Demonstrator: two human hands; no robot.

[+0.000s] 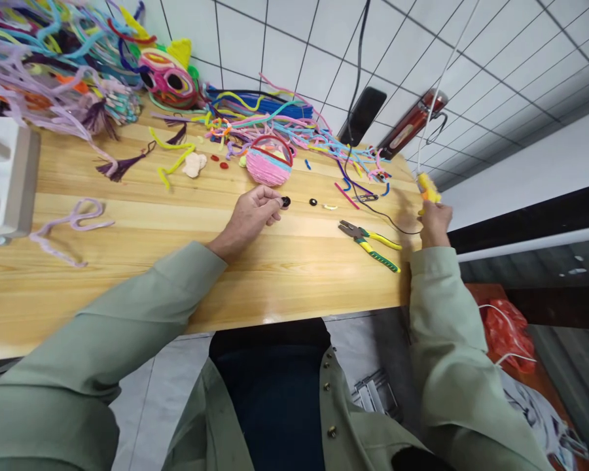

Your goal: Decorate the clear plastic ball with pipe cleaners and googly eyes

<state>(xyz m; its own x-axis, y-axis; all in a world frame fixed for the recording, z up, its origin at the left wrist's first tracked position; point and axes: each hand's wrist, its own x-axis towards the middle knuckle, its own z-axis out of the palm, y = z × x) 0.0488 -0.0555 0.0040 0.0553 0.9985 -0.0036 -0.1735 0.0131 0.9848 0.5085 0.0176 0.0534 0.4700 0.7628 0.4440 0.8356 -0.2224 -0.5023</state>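
Observation:
My left hand (pixel 252 212) rests on the wooden table (pixel 142 261), its fingers pinched on a small black bead (pixel 285 201). A second black bead (pixel 313 201) lies just to its right. Behind my left hand sits a pink woven basket (pixel 269 161) with a red rim. At the table's right edge my right hand (pixel 434 221) is closed around a yellow glue gun (pixel 428 186) with a white cord running up from it. Green-and-yellow handled pliers (pixel 370 243) lie between my hands.
Heaps of coloured pipe cleaners (pixel 53 59) cover the back of the table, with an owl-like figure (pixel 169 78). A lilac pipe cleaner (pixel 71 226) lies front left beside a white box (pixel 2 176). A black phone (pixel 363 114) and a red device (pixel 410 124) lean at the back right.

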